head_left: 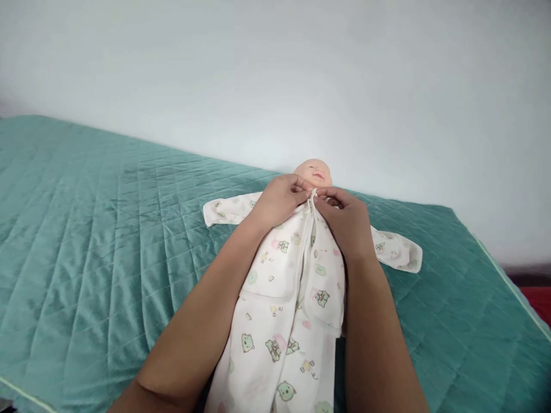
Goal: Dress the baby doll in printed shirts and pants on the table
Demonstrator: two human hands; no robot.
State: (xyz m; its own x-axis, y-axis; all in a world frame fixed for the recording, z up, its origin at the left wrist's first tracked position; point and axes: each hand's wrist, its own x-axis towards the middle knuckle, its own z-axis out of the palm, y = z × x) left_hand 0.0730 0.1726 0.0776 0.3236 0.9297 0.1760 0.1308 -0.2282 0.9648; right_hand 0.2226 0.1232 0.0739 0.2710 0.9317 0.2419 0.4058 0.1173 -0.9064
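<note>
A baby doll (313, 171) lies on its back on a teal quilted bed (99, 229), dressed in a white garment (279, 269) printed with small green bears. Its sleeves spread out to both sides. My left hand (279, 198) and my right hand (346, 218) meet at the doll's neck. Each hand pinches the thin white tie strings (313, 196) at the collar of the garment. The fingers of both hands are closed on the strings. My forearms run along either side of the doll's body.
A plain pale wall (275, 74) stands behind the bed. The bed's right edge (512, 287) has a light trim, with something red (538, 301) beyond it. Quilted bedcover stretches wide to the left of the doll.
</note>
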